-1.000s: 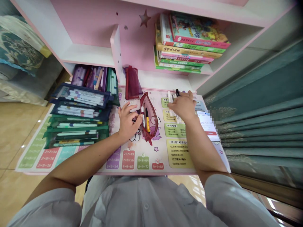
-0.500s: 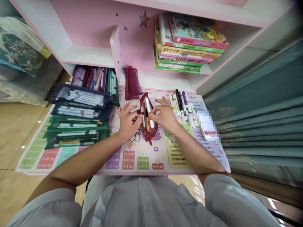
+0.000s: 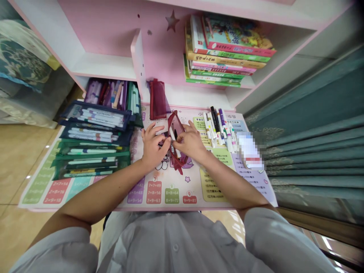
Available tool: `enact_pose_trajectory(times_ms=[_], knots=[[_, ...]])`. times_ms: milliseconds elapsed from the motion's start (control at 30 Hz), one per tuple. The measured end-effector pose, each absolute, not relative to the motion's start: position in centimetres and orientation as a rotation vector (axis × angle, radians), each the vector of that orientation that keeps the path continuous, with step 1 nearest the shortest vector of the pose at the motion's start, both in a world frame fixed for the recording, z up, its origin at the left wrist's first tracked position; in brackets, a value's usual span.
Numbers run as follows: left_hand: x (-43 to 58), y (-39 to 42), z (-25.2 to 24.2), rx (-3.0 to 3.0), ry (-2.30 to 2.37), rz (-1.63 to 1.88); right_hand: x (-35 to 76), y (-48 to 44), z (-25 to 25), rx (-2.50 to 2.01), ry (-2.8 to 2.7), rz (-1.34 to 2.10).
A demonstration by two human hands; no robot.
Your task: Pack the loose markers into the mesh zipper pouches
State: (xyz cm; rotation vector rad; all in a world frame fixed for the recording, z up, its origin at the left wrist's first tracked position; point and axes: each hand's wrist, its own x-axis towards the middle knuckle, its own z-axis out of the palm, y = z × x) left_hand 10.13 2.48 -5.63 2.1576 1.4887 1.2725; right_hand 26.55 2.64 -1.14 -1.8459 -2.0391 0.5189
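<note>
A dark red mesh zip pouch [image 3: 178, 163] lies open in front of me with pens in it. My left hand [image 3: 156, 146] pinches its left rim between thumb and index finger, the other fingers spread. Over the opening, my right hand [image 3: 191, 142] has its thumb and fingertips on a white marker [image 3: 178, 153] that lies lengthwise inside the pouch. The fingers partly cover the marker and the other pens. To the right of that hand lies a pile of loose markers [image 3: 217, 127], mostly white, with a black one and a purple one among them.
Filled blue mesh pouches [image 3: 98, 117] and green mesh pouches [image 3: 91, 161] are stacked at left, with purple pouches [image 3: 106, 93] behind. A flat dark red pouch [image 3: 158, 99] leans at the back. A phone [image 3: 250, 151] lies at right; books [image 3: 224, 57] fill a shelf above.
My right hand has moved left and down over the pouch, bringing the white marker in beside the other pens. My left hand stays on the rim.
</note>
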Motion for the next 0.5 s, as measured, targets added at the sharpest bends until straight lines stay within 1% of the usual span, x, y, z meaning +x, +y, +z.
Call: enact_pose_trajectory(times_ms=[167,300,400,500], knots=[[10.1,2.5,-5.6,2.168,1.488,1.272,27.0,2.7,-0.8,-1.796,-1.979,0.510],[10.1,2.5,-5.6,2.167,1.495,1.272,29.1,4.0,-0.4,-1.782,-1.819,0.384],[10.1,2.5,-5.7,2.163,1.487,1.283,31.4,5.4,-0.2,-1.905,-1.693,0.255],[10.0,2.5,-5.9,2.152,1.458,1.322,33.5,6.9,-0.1,-2.165,-1.587,0.201]])
